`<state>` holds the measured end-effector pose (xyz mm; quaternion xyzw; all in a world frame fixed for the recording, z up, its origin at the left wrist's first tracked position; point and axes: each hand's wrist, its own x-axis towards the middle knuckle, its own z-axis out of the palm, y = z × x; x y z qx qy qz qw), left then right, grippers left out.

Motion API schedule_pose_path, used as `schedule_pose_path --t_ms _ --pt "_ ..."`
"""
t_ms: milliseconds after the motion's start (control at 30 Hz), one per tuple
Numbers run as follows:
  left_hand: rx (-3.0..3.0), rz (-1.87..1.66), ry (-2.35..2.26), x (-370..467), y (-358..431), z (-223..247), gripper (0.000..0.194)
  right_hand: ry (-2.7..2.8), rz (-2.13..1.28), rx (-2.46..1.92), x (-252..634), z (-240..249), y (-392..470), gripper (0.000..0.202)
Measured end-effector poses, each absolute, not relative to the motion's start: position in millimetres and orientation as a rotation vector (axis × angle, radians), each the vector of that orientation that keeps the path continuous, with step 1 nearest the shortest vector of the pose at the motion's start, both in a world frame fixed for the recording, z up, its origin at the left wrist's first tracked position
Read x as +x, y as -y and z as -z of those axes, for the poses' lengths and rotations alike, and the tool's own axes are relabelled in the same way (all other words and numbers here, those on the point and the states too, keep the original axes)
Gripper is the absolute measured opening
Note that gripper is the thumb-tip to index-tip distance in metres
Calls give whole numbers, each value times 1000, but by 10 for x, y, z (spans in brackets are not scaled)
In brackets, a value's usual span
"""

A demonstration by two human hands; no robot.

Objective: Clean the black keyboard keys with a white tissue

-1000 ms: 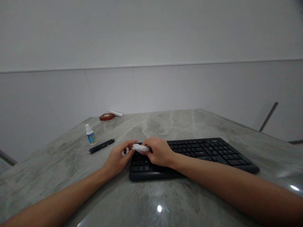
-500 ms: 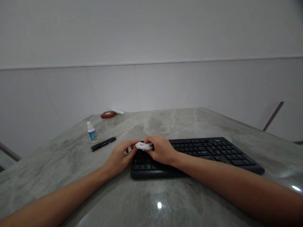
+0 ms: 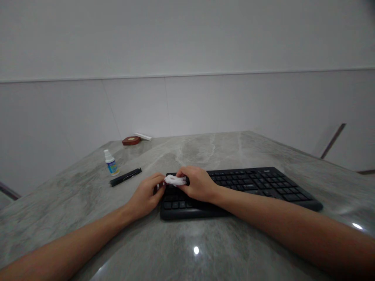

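Observation:
A black keyboard point(image 3: 263, 183) lies flat on the grey marbled table. Over its left end, my right hand point(image 3: 197, 185) is closed on a crumpled white tissue point(image 3: 175, 180), gripped between thumb and fingers. My left hand point(image 3: 148, 195) is beside the keyboard's left edge, its fingers curled and their tips pinching the tissue's left end; a bit of white shows between them. My right hand and forearm cover part of the keys.
A small white-capped spray bottle point(image 3: 111, 163) stands to the left, with a black pen point(image 3: 125, 177) lying near it. Farther back are a reddish-brown case point(image 3: 131, 141) and a thin white object point(image 3: 143, 136), by the pale wall point(image 3: 193, 105). The marbled table point(image 3: 187, 152) reflects a light.
The whole view has shifted slightly, so things sit a little farther left and higher. My left fingers have drawn slightly left and closer together; the tissue is still in my right hand.

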<state>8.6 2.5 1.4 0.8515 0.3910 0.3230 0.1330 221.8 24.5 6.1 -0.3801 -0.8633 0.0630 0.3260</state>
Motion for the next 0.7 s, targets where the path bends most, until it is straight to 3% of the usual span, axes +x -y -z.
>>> schedule_pose_path --t_ms 700 --pt "2505 -943 -1068 70 17 -6 23 2310 -127 -819 2224 -30 -257 18"
